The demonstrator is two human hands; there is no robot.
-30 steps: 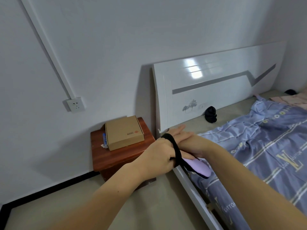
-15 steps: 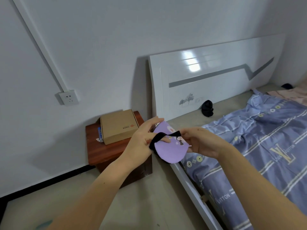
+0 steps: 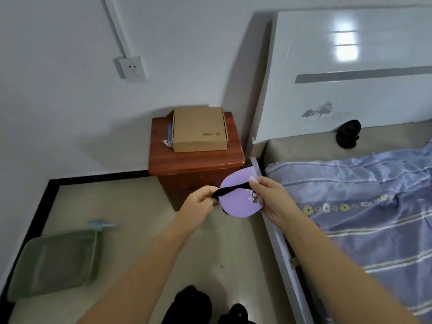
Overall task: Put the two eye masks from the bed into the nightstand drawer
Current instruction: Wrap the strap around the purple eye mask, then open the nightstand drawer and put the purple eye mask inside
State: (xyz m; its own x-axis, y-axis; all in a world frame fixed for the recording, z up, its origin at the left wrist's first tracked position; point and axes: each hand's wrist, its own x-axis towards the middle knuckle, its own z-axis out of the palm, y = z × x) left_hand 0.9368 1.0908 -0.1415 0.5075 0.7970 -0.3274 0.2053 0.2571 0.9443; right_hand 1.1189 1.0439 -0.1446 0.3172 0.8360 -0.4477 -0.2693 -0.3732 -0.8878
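Both hands hold a purple eye mask (image 3: 238,202) in the air in front of the nightstand (image 3: 196,163). My left hand (image 3: 198,203) pinches its black strap at the left end. My right hand (image 3: 272,199) grips the mask's right edge. A second, black eye mask (image 3: 347,134) lies crumpled on the mattress by the white headboard (image 3: 350,66). The nightstand is red-brown wood; its drawer front is mostly hidden behind the mask and my hands, and I cannot tell if it is open.
A cardboard box (image 3: 199,129) sits on the nightstand top with a blue item beside it. A purple striped quilt (image 3: 362,202) covers the bed. A green bin lid (image 3: 56,263) lies on the floor at left. A wall socket (image 3: 131,70) is above.
The view has tilted down and closer to the nightstand. The mask, first hanging from my left wrist by its strap, is now stretched flat between both hands, lower in front of the nightstand.
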